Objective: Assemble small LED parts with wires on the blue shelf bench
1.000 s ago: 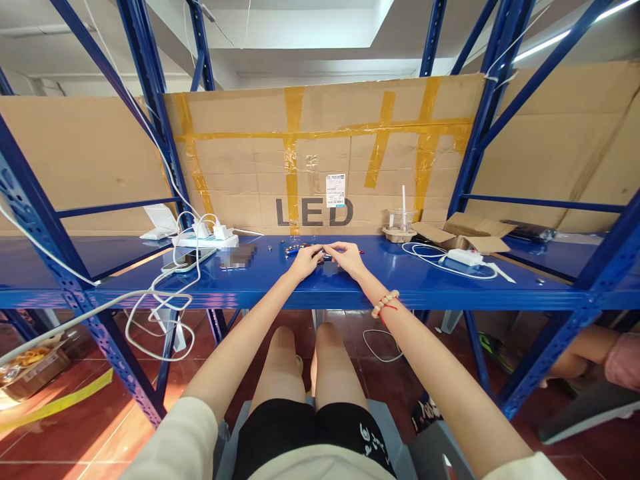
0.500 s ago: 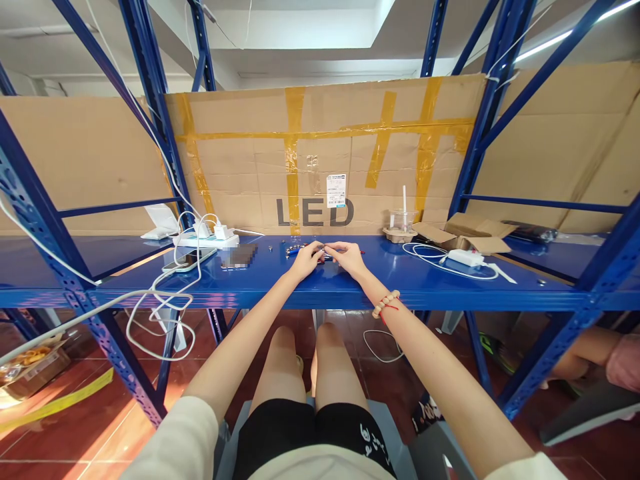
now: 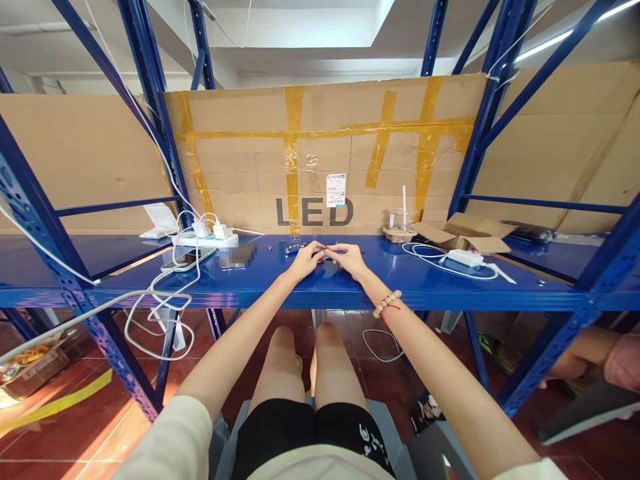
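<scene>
Over the middle of the blue metal tabletop (image 3: 260, 277), my left hand (image 3: 306, 260) and my right hand (image 3: 350, 258) meet at the fingertips. Both are closed in a pinch around something too small to make out. Small blue and silver parts (image 3: 293, 251) lie just left of my left hand. Behind and beneath the fingers are more bits, mostly hidden, with a red tip (image 3: 363, 252) showing by my right hand. A beaded bracelet (image 3: 387, 305) circles my right wrist.
At the left stand a white power strip (image 3: 207, 239) with tangled cables and a phone (image 3: 188, 260). To the right are a plastic cup with a straw (image 3: 403, 217), a white adapter with its cord (image 3: 466, 257) and an opened cardboard box (image 3: 463, 233). A cardboard wall (image 3: 240, 167) closes the back.
Both hands stay together in nearly the same place, with only a slight shift of the fingers. The camera view has moved very slightly.
</scene>
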A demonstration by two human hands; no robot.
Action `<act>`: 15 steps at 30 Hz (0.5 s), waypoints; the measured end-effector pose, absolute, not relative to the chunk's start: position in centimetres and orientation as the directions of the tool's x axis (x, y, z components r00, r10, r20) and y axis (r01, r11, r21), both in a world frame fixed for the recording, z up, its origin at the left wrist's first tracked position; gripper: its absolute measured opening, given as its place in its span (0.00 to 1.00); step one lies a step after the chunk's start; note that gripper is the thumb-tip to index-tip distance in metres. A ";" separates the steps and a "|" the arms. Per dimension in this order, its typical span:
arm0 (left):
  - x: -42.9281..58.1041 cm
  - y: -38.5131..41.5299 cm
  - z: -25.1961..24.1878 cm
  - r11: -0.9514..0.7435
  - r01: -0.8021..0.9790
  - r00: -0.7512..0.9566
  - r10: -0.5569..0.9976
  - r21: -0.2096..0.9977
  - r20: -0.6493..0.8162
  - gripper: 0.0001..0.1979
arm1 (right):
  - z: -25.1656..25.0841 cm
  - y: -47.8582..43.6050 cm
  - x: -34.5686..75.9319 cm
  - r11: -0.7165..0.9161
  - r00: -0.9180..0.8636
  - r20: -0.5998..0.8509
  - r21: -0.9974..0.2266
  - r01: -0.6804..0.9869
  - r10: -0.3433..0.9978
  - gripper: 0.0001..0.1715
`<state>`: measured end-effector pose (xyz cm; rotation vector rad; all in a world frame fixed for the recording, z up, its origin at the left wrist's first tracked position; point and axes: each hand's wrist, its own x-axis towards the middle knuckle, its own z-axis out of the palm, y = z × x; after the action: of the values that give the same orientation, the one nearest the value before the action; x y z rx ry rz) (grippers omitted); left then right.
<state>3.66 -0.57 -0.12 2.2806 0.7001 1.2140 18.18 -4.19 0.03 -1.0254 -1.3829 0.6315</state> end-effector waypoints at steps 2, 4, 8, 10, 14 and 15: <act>3.6 -0.6 -0.2 -0.767 0.218 0.487 0.621 0.603 0.614 0.06 | 0.0 -4.4 18.3 0.442 0.121 0.470 -0.874 0.203 0.874 0.26; 3.5 -0.6 -0.2 -0.775 0.226 0.497 0.613 0.590 0.615 0.06 | 0.0 -4.5 18.4 0.427 0.100 0.454 -0.879 0.211 0.885 0.25; 3.3 -0.6 -0.1 -0.791 0.229 0.528 0.591 0.568 0.610 0.11 | -0.1 -4.4 18.6 0.397 0.083 0.425 -0.887 0.234 0.901 0.23; 3.3 -0.7 0.0 -0.799 0.229 0.541 0.580 0.556 0.609 0.13 | -0.1 -4.3 18.7 0.383 0.080 0.413 -0.890 0.248 0.907 0.22; 3.2 -1.0 0.3 -0.817 0.222 0.559 0.554 0.532 0.617 0.12 | 0.1 -4.4 18.8 0.359 0.058 0.385 -0.897 0.258 0.921 0.22; 3.2 -1.1 0.4 -0.821 0.221 0.561 0.549 0.526 0.620 0.12 | 0.1 -4.5 18.8 0.358 0.051 0.383 -0.897 0.259 0.922 0.22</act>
<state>3.18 -1.07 0.38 2.4078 0.6255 1.1515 18.83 -4.50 0.12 -1.1336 -1.4658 0.7211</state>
